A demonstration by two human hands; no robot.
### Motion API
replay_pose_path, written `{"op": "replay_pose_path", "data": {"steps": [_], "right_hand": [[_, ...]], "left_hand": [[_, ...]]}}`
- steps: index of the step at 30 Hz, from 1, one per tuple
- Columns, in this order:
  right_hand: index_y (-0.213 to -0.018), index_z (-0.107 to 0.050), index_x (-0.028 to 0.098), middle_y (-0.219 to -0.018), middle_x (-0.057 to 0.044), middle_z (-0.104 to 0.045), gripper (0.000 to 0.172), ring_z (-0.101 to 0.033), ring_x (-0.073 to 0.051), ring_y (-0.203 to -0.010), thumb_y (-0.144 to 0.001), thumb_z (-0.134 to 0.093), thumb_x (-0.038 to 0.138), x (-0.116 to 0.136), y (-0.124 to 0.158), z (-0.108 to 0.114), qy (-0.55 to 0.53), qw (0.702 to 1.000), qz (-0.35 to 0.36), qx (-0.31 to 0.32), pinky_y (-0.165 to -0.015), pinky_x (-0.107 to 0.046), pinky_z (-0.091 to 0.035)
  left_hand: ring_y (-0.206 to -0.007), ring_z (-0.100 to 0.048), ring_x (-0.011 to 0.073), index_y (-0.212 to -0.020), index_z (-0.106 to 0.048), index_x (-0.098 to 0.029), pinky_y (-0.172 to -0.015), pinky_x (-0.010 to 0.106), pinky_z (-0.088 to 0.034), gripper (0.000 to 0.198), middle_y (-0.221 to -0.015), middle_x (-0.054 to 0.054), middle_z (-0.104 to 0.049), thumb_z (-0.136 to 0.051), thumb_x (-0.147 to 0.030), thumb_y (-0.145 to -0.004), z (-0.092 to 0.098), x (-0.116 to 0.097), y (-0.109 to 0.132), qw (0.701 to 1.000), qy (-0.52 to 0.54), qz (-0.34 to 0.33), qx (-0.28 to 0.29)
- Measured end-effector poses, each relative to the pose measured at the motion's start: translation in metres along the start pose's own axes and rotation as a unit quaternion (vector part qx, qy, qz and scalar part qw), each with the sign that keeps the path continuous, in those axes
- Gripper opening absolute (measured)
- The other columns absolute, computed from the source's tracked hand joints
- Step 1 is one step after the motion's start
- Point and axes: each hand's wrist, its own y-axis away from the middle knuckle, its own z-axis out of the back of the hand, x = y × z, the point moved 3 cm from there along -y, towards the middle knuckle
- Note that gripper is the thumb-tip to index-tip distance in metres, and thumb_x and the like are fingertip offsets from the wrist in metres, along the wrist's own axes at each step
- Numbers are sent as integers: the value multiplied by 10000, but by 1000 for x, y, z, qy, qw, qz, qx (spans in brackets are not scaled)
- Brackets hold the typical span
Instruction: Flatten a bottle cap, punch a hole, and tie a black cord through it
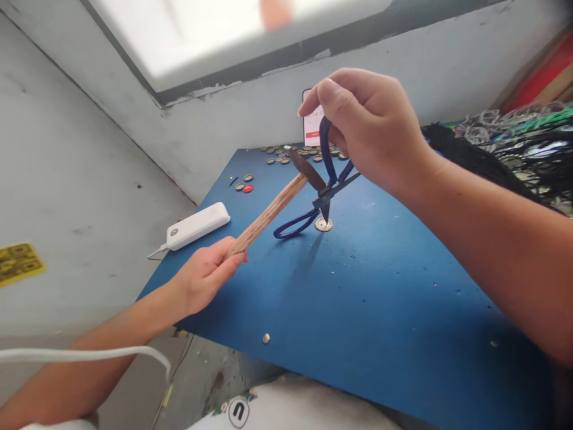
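Note:
My left hand (pixel 212 272) is closed round the wooden handle of a hammer (pixel 271 215), whose dark metal head lies against the scissors. In my right hand (pixel 369 113) is one blue handle loop of the scissors (pixel 326 152); the blades are spread and the other loop hangs low at the left. One blade points down, its tip on a flattened bottle cap (pixel 323 224) lying on the blue table (pixel 358 298). Whether the tip has gone through the cap I cannot tell.
Several bottle caps (pixel 317 158) lie along the back edge, near a propped phone (pixel 312 134). A white power bank (pixel 198 226) with a cable sits at the left. A red cap (pixel 248 189) is beyond it. Tangled cords (pixel 514 149) are heaped at the right. A small round disc (pixel 265 338) lies near the front edge.

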Motion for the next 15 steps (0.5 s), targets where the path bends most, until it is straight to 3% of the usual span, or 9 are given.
{"op": "replay_pose_path", "data": {"steps": [4, 7, 10, 13, 15], "right_hand": [[-855, -689, 228, -585, 50, -370, 258, -342, -140, -546, -995, -500, 334, -2, -1, 0, 0, 1000, 7, -7, -531, -325, -227], [-819, -670, 237, -610, 32, -420, 275, -334, -138, -532, -1003, -482, 318, -6, -2, 1, -1, 1000, 16, -19, -515, -320, -215], [-794, -655, 246, -627, 19, -445, 286, -328, -141, -526, -1006, -472, 307, -8, -3, 1, -7, 1000, 18, -25, -508, -322, -215], [-755, -651, 259, -598, 16, -428, 298, -315, -147, -508, -1003, -489, 297, -9, -3, 2, -10, 999, 12, -32, -504, -338, -220], [-728, -649, 267, -577, 19, -407, 322, -293, -147, -490, -1003, -482, 276, -9, -3, 4, -11, 999, 6, -39, -502, -345, -230]], "left_hand": [[-468, -351, 102, -946, -530, -220, -410, 216, -318, 367, -587, -67, -398, -523, -587, -947, 0, -2, -1, 999, 27, -22, -28], [-484, -371, 94, -940, -556, -199, -422, 208, -330, 358, -600, -63, -418, -549, -557, -951, -1, 1, -3, 1000, -18, 7, 18], [-468, -370, 95, -960, -528, -203, -412, 211, -330, 393, -598, -69, -408, -505, -595, -956, 4, 2, -3, 999, 12, -22, -27], [-483, -378, 92, -910, -544, -198, -424, 206, -332, 383, -602, -62, -423, -545, -579, -951, 3, 7, -3, 999, -40, 12, 27], [-488, -381, 97, -954, -548, -201, -427, 208, -339, 370, -607, -63, -422, -516, -570, -962, 5, 6, -3, 1000, -24, 2, -9]]}}
